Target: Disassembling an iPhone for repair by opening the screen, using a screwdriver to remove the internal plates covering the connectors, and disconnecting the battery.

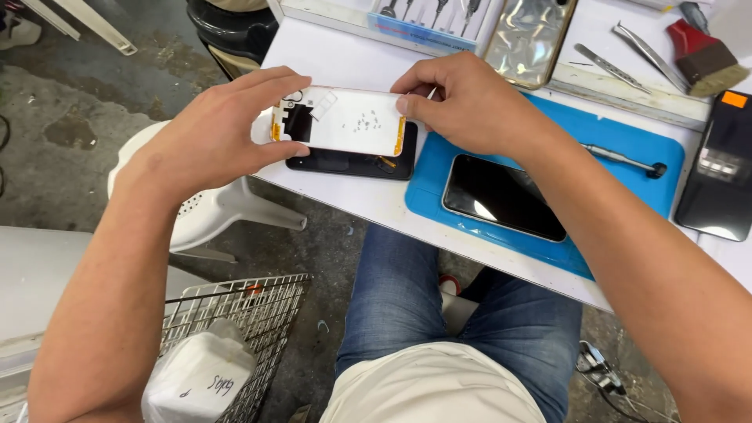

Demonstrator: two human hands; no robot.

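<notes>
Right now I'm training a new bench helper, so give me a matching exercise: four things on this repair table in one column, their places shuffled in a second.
Things:
1. white phone panel
2. dark-screened phone
3. screwdriver
4. brush

Places:
A. far right corner, beside tweezers
B. flat on the blue mat, nearest the table edge
C. held between both hands
D. on the mat's far side, past the right wrist

Pairs: 1-C, 2-B, 3-D, 4-A

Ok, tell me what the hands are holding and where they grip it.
Both hands hold a white phone panel by its short ends: the left hand pinches the left end, the right hand the right end, just above a black phone body on the table.
</notes>
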